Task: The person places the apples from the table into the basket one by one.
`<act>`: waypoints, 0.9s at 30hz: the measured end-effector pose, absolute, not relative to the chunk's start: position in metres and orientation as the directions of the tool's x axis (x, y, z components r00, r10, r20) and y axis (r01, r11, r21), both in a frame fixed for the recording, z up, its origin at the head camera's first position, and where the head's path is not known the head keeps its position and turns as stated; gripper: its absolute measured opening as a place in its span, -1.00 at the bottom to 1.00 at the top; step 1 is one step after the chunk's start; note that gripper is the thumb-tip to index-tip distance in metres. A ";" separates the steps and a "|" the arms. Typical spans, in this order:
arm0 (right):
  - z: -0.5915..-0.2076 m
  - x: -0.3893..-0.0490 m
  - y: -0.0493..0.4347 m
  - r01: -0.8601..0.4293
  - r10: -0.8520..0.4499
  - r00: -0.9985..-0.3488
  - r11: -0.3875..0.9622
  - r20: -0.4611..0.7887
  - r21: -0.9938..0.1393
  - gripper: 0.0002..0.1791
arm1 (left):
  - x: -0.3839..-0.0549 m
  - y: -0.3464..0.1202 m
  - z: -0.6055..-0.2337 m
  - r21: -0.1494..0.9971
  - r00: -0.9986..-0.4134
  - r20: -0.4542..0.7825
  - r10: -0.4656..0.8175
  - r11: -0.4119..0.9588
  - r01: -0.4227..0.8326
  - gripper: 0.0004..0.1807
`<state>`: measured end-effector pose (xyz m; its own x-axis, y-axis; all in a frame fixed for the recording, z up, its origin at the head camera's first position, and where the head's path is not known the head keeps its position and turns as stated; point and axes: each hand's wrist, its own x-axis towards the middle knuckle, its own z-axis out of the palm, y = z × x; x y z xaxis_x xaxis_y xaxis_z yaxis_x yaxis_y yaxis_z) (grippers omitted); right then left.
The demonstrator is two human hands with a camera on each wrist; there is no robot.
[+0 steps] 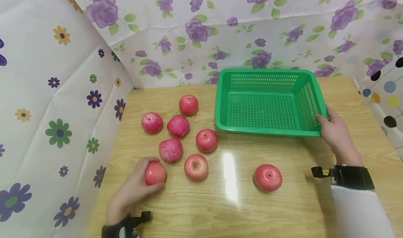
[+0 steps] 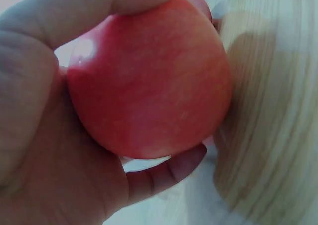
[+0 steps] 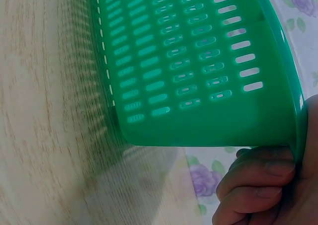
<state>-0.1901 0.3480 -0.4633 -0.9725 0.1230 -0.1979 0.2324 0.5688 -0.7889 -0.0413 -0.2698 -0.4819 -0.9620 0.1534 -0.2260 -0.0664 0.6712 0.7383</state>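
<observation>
Green plastic basket (image 1: 262, 109) is at the back of the wood table (image 1: 226, 218), against the purple-flowered sheet (image 1: 197, 30); right hand (image 1: 335, 134) grips its right-end rim near the front corner, can't tell from here if the base sits flat. Left hand (image 1: 135, 183) has one red apple (image 1: 155, 174) between thumb and fingers, at the table's left side, just beside a streaky apple (image 1: 170, 150). Five more apples (image 1: 178, 125) scatter nearby left of the basket, plus a lone apple (image 1: 268, 177) well apart, in front of it.
</observation>
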 end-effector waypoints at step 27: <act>-0.466 -0.193 0.349 0.254 0.121 -0.967 0.572 -0.226 -0.780 -0.22 | -0.047 -0.272 -0.479 0.689 -0.982 -0.150 0.114 0.724 -0.021 -0.17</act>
<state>-0.1925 0.3490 -0.4661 -0.9667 0.1205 -0.2259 0.2536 0.5722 -0.7799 -0.0471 -0.2720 -0.4795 -0.9822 0.1137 -0.1497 -0.0211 0.7244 0.6890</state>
